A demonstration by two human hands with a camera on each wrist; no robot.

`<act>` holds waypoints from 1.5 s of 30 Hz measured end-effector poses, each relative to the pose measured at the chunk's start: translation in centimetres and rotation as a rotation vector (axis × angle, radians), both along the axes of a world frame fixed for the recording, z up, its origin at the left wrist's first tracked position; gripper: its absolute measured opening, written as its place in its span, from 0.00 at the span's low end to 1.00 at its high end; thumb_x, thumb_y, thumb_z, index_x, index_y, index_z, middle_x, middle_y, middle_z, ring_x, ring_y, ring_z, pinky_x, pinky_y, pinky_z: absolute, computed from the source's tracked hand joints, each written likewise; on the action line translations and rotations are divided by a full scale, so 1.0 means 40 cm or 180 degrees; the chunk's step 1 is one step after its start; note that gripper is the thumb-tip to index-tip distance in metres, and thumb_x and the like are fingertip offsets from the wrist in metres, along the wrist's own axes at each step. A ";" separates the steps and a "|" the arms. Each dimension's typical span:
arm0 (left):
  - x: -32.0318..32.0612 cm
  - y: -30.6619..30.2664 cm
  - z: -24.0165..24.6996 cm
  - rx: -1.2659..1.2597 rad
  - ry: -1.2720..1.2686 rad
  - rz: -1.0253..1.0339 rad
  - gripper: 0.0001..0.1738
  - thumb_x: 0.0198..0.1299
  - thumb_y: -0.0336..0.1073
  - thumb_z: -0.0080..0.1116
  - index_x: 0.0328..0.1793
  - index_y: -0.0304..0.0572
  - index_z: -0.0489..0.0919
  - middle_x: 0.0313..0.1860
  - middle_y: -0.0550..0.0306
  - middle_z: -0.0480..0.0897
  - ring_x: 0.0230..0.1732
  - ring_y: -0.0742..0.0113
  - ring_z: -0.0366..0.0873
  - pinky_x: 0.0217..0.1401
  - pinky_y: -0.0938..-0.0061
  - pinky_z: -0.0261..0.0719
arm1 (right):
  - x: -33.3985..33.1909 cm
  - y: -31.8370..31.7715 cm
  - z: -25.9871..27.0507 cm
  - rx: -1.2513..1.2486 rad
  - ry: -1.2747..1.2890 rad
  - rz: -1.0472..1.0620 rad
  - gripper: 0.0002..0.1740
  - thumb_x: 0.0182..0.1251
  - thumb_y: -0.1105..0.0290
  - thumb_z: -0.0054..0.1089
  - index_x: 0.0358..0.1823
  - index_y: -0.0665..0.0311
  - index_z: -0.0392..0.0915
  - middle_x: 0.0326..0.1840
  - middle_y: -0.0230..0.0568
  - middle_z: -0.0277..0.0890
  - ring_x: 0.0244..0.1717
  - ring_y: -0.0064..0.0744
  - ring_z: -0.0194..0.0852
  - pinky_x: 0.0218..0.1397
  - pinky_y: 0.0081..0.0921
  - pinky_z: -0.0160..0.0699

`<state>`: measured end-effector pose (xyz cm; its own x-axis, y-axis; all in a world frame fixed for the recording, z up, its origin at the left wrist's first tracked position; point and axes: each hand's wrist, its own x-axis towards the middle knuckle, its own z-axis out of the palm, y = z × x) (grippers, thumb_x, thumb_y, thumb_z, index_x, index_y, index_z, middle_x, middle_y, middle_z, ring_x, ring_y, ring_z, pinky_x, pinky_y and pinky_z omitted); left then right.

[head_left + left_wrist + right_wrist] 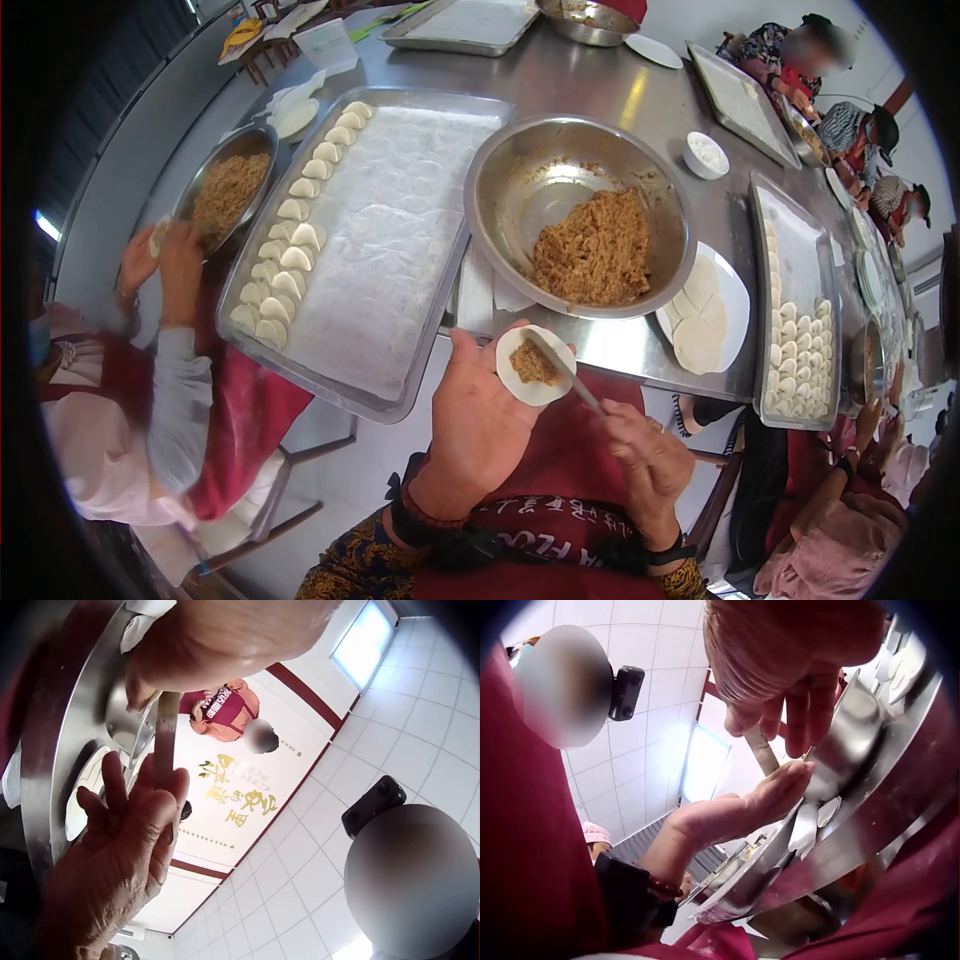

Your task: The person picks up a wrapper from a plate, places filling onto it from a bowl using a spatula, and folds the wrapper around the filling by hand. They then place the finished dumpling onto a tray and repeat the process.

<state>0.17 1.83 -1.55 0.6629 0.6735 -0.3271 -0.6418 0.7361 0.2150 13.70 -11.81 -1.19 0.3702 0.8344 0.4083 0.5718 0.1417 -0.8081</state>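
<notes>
My left hand (480, 430) is palm up in the head view, with a round dumpling wrapper (545, 395) lying across its fingers. Those fingers reach out fairly straight in the right wrist view; the wrapper hides them from above. Brown meat filling (529, 364) sits in the middle of the wrapper. My right hand (650, 465) grips a flat metal spatula (578, 384), its tip at the filling. The left wrist view shows the same spatula (166, 746) as a narrow strip pinched between thumb and fingers.
Ahead stands a large steel bowl (480, 205) of filling. A floured tray (400, 250) with rows of dumplings lies left. To the right are a plate (738, 300) of wrappers, a small white bowl (706, 158) and another dumpling tray (790, 230). A neighbour's hands (165, 260) work at left.
</notes>
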 end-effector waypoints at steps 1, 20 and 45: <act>0.000 0.000 -0.003 -0.0023 0.0045 -0.0066 0.40 0.74 0.63 0.30 0.69 0.28 0.65 0.68 0.35 0.70 0.73 0.38 0.63 0.77 0.49 0.58 | -0.002 0.000 -0.002 -0.0001 0.0003 0.0000 0.12 0.58 0.76 0.69 0.44 0.68 0.85 0.49 0.51 0.84 0.43 0.42 0.87 0.40 0.28 0.85; 0.007 0.015 0.002 0.0098 0.0454 -0.0265 0.41 0.75 0.61 0.30 0.67 0.21 0.62 0.66 0.34 0.70 0.71 0.42 0.65 0.76 0.54 0.60 | 0.037 -0.016 0.019 0.0012 -0.0762 0.0204 0.09 0.51 0.69 0.73 0.35 0.52 0.87 0.45 0.33 0.87 0.49 0.39 0.87 0.36 0.23 0.77; 0.016 0.001 -0.002 -0.0030 0.0357 -0.0486 0.40 0.75 0.60 0.30 0.67 0.22 0.62 0.67 0.34 0.69 0.73 0.36 0.62 0.79 0.49 0.56 | 0.182 0.214 0.006 -0.0136 -0.1164 -0.0813 0.06 0.56 0.76 0.70 0.35 0.61 0.84 0.36 0.33 0.86 0.55 0.44 0.82 0.53 0.34 0.80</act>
<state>0.82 1.87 -1.62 0.7161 0.5644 -0.4106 -0.4948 0.8255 0.2715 20.96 -3.26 -0.96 0.4043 0.7539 0.5178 0.8333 -0.0703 -0.5483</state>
